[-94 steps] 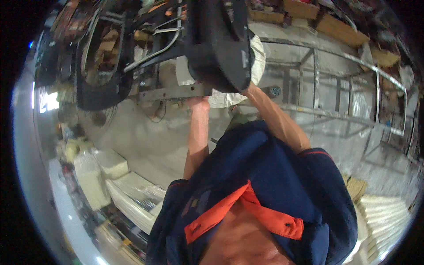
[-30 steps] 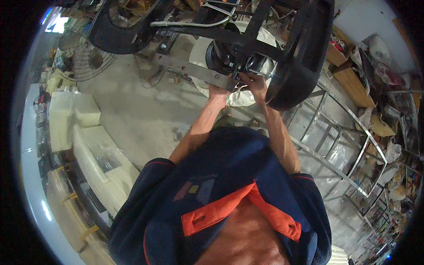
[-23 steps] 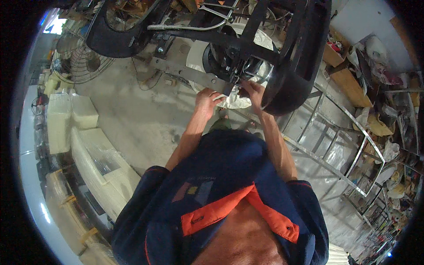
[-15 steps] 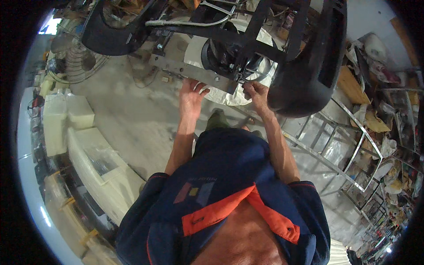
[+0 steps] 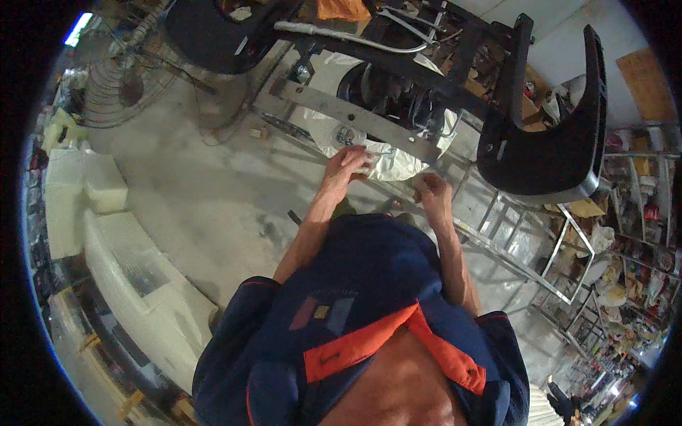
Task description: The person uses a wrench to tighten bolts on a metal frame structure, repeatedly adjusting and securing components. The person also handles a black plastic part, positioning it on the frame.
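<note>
While the metal bar [image 5: 383, 130] lies just beyond the left hand [image 5: 344, 170] and right hand [image 5: 435, 197], whose fingers' grip I cannot tell, a fan [image 5: 130, 94] stands left, a metal frame [image 5: 513, 264] right.

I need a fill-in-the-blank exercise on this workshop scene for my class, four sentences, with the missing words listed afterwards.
1. The hand nearer the wire-guarded fan is the person's ____ one.
2. The flat metal bar beyond the hands is pierced with round ____.
3. The large U-shaped panel at the upper right is coloured ____.
4. The bare metal frame lies to the person's ____.

Missing words: left; holes; black; right.
</note>
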Available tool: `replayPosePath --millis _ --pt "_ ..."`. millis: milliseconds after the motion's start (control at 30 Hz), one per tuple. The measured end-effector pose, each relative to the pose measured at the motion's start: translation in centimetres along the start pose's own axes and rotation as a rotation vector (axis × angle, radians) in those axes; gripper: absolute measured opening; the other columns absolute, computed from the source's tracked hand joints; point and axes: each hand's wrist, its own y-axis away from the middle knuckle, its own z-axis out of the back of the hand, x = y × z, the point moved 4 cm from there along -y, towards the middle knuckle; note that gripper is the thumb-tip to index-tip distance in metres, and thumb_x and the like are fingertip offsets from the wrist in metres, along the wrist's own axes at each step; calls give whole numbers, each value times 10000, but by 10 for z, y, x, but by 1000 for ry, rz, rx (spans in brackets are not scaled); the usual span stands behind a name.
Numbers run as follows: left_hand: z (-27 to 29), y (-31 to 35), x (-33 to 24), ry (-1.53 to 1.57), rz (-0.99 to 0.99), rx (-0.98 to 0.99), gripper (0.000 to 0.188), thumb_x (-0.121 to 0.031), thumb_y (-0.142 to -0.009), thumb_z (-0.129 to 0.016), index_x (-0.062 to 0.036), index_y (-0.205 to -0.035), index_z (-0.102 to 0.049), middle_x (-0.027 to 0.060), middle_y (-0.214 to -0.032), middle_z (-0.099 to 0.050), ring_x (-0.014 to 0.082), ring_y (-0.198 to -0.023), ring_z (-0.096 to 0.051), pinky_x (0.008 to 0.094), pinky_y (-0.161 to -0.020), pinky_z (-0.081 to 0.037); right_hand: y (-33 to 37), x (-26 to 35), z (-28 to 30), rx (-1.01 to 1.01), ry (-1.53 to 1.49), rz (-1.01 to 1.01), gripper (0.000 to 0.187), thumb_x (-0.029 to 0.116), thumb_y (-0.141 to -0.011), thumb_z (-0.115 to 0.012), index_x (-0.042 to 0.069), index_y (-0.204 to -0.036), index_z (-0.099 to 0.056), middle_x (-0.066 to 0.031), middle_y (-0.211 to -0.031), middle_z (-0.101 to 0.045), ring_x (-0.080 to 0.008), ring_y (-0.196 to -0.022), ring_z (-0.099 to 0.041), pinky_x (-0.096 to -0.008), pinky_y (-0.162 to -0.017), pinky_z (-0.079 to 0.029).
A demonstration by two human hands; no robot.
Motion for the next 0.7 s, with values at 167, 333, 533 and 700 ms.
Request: replayPosePath --millis 167,333,533,700 --pt "158 16 137 -570 360 183 525 -452 -909 -712 -77 -1269 -645 71 -1116 -698 179 -991 -642 353 -836 -525 46 41 -48 117 167 -42 285 225 -880 -713 -55 -932 -695 -83 -714 -681 -127 -625 -626 -314 -582 -493" --pt "214 53 228 -466 480 162 646 -552 -909 -650 -23 -1280 -646 96 -1121 -692 222 -1057 -622 357 -923 -477 64 56 -65 -115 578 -60 379 313 -850 -757 -53 -776 -692 -114 -607 -627 -143 -543 -538 -364 -543 -448" --pt "272 52 327 -295 525 103 716 -544 -905 -652 -22 -1387 -561 157 -1222 -653 272 -1194 -589 367 -1033 -431 76 102 -79 -338 530 130 219 152 -878 -709 -25 -1008 -718 -59 -724 -691 -97 -612 -609 -280 -569 -484" --pt "272 102 320 17 506 -159 792 -469 -899 -700 -21 -1493 -427 194 -1391 -547 296 -1239 -567 365 -1061 -424 70 90 -28 -680 261 75 233 177 -882 -705 -30 -981 -663 -74 -768 -636 -139 -584 -577 -306 -518 -487"
